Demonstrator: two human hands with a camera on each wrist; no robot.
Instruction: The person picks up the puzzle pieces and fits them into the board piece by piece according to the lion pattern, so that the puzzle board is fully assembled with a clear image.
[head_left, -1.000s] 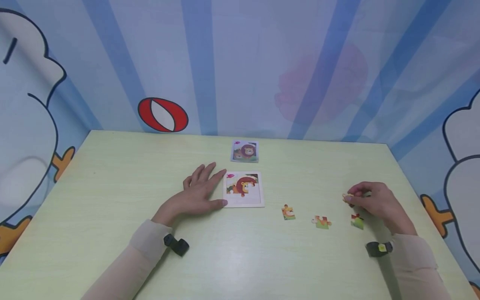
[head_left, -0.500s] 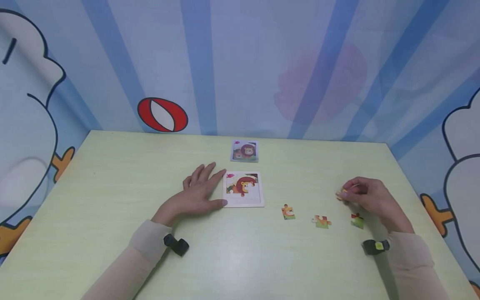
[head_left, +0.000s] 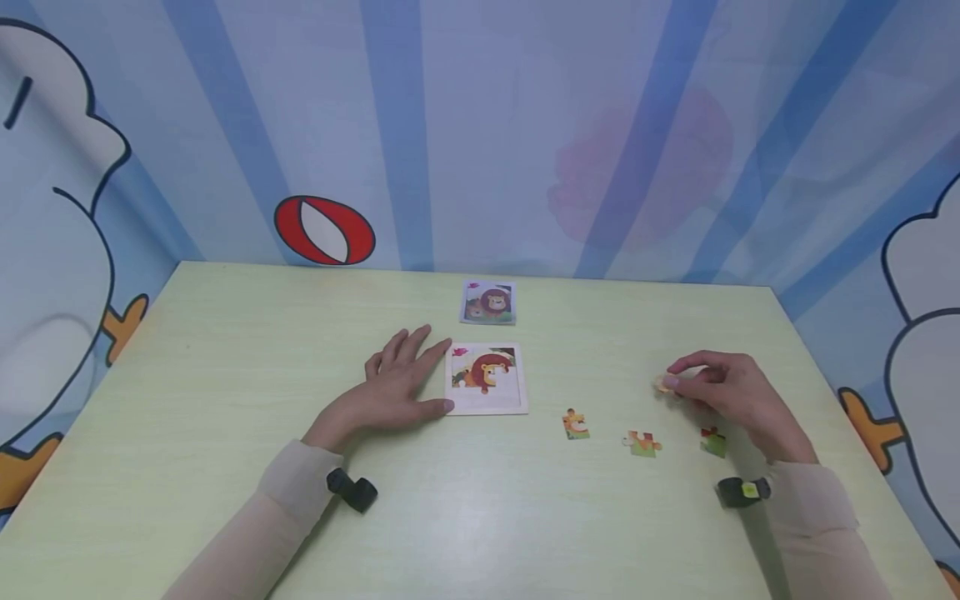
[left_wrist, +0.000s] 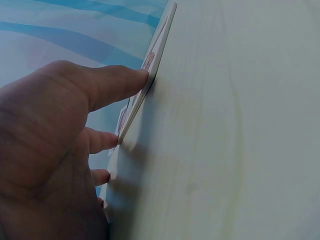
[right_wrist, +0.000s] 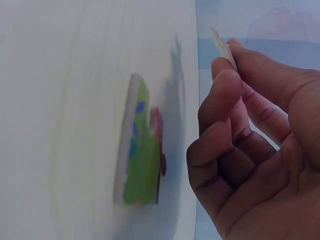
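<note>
My left hand (head_left: 393, 387) lies spread at the left edge of a white puzzle tray (head_left: 487, 407), thumb and index finger touching its border; the left wrist view shows the thumb on the rim of the tray (left_wrist: 162, 50). A partly assembled lion picture (head_left: 483, 371) fills the upper left of the tray, and its lower right shows bare white. Above the table, my right hand (head_left: 720, 387) pinches a small puzzle piece (head_left: 663, 384) between thumb and fingertips. From the right wrist that puzzle piece (right_wrist: 223, 49) appears nearly edge-on, its picture hidden.
Three loose pieces lie on the table right of the tray: an orange one (head_left: 576, 424), an orange-and-green one (head_left: 642, 443) and a green-and-red one (head_left: 713, 442) below my right hand. Behind the tray sits a lion picture card (head_left: 488, 302). A printed curtain (head_left: 480, 133) borders the table's back.
My right hand has moved left and slightly away from me, carrying the puzzle piece. The left hand and the tray have stayed in place.
</note>
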